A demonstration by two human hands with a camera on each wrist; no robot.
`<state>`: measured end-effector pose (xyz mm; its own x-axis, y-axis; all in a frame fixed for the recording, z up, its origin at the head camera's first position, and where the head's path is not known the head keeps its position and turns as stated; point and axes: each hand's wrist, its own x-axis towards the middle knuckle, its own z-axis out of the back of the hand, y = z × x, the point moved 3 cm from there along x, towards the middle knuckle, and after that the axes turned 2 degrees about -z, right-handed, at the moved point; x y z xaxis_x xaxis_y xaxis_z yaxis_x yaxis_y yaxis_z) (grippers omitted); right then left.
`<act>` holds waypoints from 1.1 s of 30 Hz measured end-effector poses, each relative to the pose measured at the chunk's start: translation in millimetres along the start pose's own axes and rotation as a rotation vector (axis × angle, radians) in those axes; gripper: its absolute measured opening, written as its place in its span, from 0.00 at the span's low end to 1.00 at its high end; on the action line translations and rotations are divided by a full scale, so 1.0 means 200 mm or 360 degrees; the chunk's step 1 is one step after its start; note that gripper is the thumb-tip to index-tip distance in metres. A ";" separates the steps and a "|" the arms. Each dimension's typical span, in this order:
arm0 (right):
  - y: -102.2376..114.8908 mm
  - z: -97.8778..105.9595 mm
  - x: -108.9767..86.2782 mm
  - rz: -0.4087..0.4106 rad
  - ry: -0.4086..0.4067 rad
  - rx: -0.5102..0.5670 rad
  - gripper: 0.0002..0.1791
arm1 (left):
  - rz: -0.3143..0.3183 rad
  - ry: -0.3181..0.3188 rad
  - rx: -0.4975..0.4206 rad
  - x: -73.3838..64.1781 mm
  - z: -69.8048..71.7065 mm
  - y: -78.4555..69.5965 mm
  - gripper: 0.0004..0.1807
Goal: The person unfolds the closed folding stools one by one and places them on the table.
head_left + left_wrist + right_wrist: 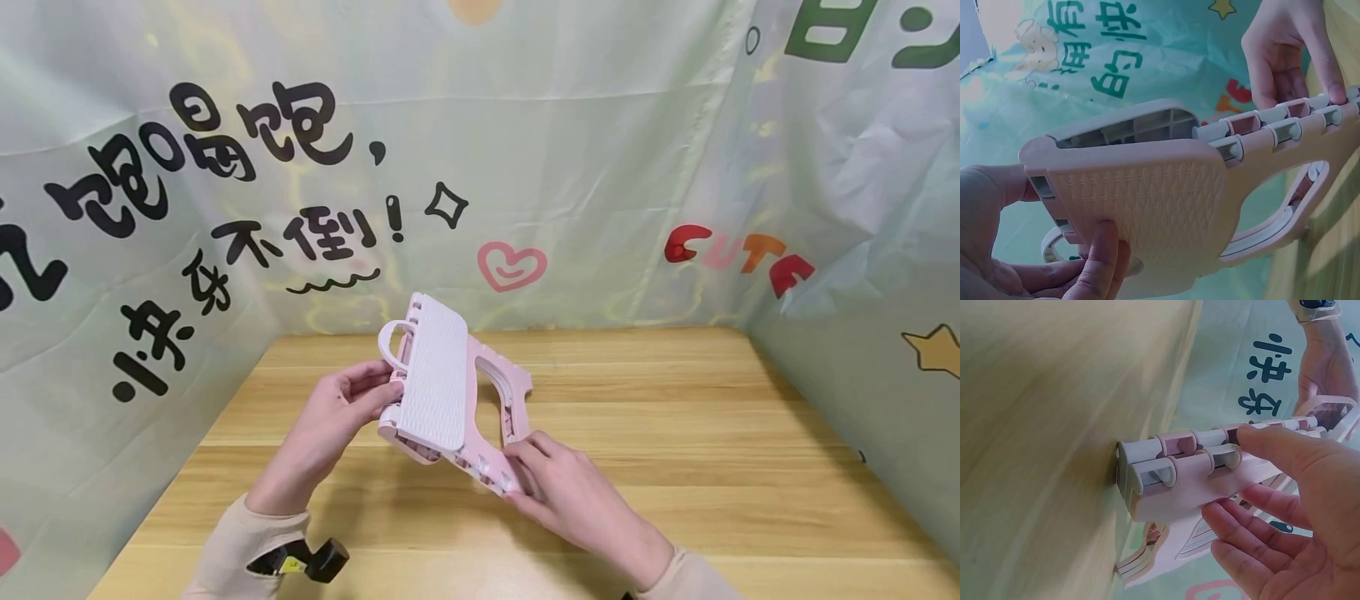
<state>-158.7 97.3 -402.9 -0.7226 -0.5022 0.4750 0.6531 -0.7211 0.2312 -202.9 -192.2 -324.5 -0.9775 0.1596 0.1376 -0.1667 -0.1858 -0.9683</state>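
A pink and white plastic folding stool (438, 375) is held tilted over the wooden table, its textured white seat panel facing up. A small white loop handle (393, 342) sticks out at its left edge. My left hand (348, 408) grips the seat's hinged left edge just below that handle, fingers on the textured underside in the left wrist view. With my right hand (558, 487) I hold the near pink leg (1179, 469), thumb on its slotted edge and fingers beneath. In the right wrist view the leg's end meets the tabletop.
The wooden table (675, 433) is enclosed by pale printed cloth (600, 167) at the back and both sides. A strapped black wrist camera (327, 560) sits at the left sleeve cuff.
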 end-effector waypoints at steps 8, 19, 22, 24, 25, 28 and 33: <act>0.00 -0.01 0.01 -0.0029 -0.0005 0.0108 0.26 | -0.0090 0.0091 -0.0035 -0.01 -0.06 -0.08 0.30; -0.01 -0.02 0.01 -0.0055 -0.0001 0.0269 0.24 | -0.0215 0.0129 -0.0030 0.00 -0.15 -0.13 0.30; -0.02 -0.03 0.01 -0.0061 0.0003 0.0299 0.24 | -0.0238 0.0140 -0.0022 0.01 -0.17 -0.14 0.31; -0.02 -0.03 0.01 -0.0072 0.0008 0.0320 0.24 | -0.0264 0.0144 -0.0010 0.01 -0.19 -0.14 0.31; -0.02 -0.03 0.01 -0.0078 0.0011 0.0330 0.24 | -0.0280 0.0146 0.0002 0.01 -0.19 -0.15 0.31; -0.02 -0.04 0.01 -0.0091 0.0011 0.0364 0.24 | -0.0326 0.0151 0.0035 0.01 -0.21 -0.15 0.31; -0.02 -0.05 0.02 -0.0077 -0.0019 0.0426 0.25 | -0.0377 0.0143 0.0114 0.01 -0.24 -0.16 0.31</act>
<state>-166.0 94.6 -410.5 -0.7525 -0.4636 0.4678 0.6559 -0.5912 0.4693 -194.2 -139.6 -303.4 -0.8952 0.2917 0.3368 -0.4015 -0.2004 -0.8936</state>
